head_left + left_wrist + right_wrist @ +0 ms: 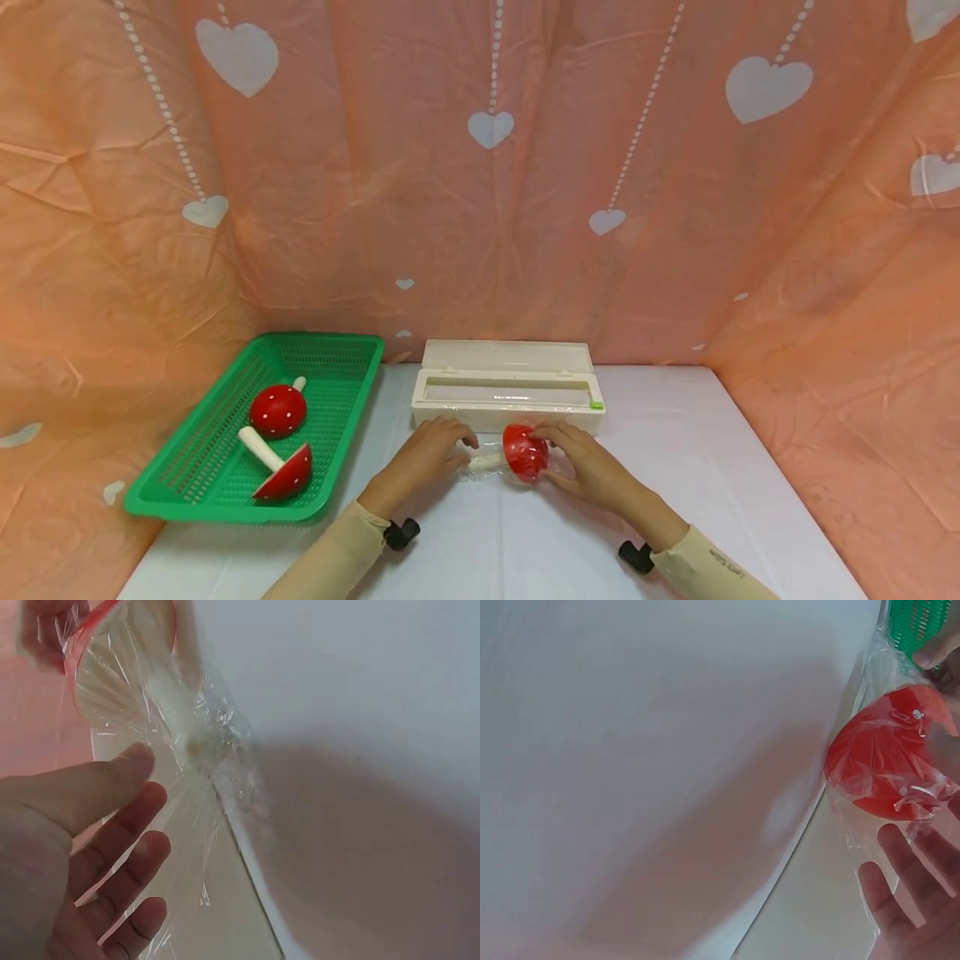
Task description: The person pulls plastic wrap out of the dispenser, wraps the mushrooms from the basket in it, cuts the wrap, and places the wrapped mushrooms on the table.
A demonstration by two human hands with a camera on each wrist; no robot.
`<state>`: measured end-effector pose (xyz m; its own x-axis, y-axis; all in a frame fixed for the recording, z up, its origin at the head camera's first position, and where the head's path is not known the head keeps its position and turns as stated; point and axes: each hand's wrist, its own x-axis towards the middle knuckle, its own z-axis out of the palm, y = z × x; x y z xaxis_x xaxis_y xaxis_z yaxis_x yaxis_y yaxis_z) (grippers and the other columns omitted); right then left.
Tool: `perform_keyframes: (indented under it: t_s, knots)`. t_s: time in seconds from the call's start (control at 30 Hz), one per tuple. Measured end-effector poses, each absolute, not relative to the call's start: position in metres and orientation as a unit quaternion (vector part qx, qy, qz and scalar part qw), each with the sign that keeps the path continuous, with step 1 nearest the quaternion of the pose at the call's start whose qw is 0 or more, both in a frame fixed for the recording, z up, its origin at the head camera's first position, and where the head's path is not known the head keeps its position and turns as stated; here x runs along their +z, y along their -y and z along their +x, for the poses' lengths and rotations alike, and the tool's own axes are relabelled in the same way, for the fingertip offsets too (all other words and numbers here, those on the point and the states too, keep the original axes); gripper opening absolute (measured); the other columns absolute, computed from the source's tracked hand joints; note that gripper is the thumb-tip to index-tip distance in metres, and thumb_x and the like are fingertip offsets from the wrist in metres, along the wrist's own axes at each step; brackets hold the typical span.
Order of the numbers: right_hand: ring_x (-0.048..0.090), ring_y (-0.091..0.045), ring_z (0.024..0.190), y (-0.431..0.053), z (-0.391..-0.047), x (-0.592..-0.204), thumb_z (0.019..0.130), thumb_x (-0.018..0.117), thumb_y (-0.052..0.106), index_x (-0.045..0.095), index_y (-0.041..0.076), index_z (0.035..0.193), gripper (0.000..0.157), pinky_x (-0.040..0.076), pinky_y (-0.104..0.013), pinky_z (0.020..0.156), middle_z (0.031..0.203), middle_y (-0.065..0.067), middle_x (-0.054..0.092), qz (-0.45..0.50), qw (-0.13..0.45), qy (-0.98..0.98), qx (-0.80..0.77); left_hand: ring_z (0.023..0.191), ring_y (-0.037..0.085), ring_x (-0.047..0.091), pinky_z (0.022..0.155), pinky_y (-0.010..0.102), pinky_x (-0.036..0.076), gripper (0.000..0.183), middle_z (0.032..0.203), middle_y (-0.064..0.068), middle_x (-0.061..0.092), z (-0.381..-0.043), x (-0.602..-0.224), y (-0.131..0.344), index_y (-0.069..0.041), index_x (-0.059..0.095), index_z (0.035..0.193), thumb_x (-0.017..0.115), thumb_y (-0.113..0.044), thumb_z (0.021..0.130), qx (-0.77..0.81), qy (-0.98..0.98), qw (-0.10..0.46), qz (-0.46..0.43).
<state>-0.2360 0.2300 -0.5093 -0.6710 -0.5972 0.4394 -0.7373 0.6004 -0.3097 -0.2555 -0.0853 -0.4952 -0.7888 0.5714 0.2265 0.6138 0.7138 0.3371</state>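
Observation:
A red toy mushroom (525,452) with white dots and a pale stem lies on its side, wrapped in crinkled clear film (225,720). My right hand (588,467) holds it at the cap, thumb and forefinger against the wrapped red surface, other fingers spread. By the stem end, my left hand (423,467) has its fingers loosely bent and apart, with nothing visible between them. Just behind both hands stands a white film dispenser (510,417), its lid raised and a roll inside.
At the left sits a green basket (352,442) holding two more toy mushrooms, one cap up (278,411) and one tipped over (288,477). White cloth (675,467) covers the table. An orange curtain (405,183) with hearts encloses the back and sides.

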Motion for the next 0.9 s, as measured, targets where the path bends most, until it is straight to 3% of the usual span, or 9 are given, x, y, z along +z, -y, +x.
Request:
perform_keyframes:
  t_s: [0.13,0.37,0.53,0.63,0.9]
  knots:
    - [0.068,-0.024,0.114,-0.234,-0.235,-0.509,0.085,0.092,0.012,0.062,0.009,0.143,0.065,0.058,-0.048,0.099,0.145,-0.007,0.063,0.376,0.158,0.879,0.248,0.106,0.025,0.066,0.096,0.047,0.052,0.015,0.108,0.000,0.075,-0.258,-0.490,0.083,-0.015,0.077,0.108,0.084,-0.013,0.094,-0.205,0.922,0.075,-0.319]
    - [0.063,-0.025,0.124,-0.250,-0.234,-0.509,0.084,0.091,0.005,0.068,0.009,0.131,0.052,0.058,-0.049,0.098,0.135,-0.005,0.067,0.360,0.202,0.867,0.280,0.100,0.023,0.065,0.092,0.044,0.053,0.014,0.105,-0.001,0.075,-0.265,-0.478,0.074,-0.017,0.077,0.109,0.082,-0.017,0.096,-0.203,0.917,0.102,-0.328]
    - [0.064,-0.022,0.101,-0.265,-0.238,-0.510,0.081,0.090,-0.004,0.069,0.007,0.121,0.046,0.058,-0.038,0.079,0.116,-0.004,0.071,0.345,0.255,0.840,0.331,0.105,0.024,0.066,0.095,0.045,0.053,0.014,0.109,-0.001,0.075,-0.274,-0.466,0.061,-0.018,0.077,0.111,0.081,-0.020,0.098,-0.200,0.914,0.110,-0.335]
    - [0.063,-0.023,0.092,-0.274,-0.243,-0.513,0.078,0.089,-0.009,0.069,0.004,0.117,0.045,0.053,-0.031,0.075,0.107,-0.008,0.070,0.320,0.295,0.828,0.352,0.111,0.025,0.067,0.099,0.046,0.053,0.014,0.111,0.000,0.075,-0.280,-0.458,0.051,-0.017,0.077,0.112,0.080,-0.020,0.099,-0.203,0.909,0.111,-0.348]
    - [0.066,-0.031,0.089,-0.291,-0.250,-0.517,0.081,0.088,-0.010,0.066,-0.007,0.115,0.041,0.054,-0.021,0.074,0.110,-0.015,0.069,0.201,0.304,0.834,0.415,0.109,0.023,0.068,0.096,0.038,0.055,0.016,0.112,0.000,0.074,-0.295,-0.441,0.017,-0.015,0.077,0.118,0.076,-0.019,0.102,-0.228,0.904,0.049,-0.358]
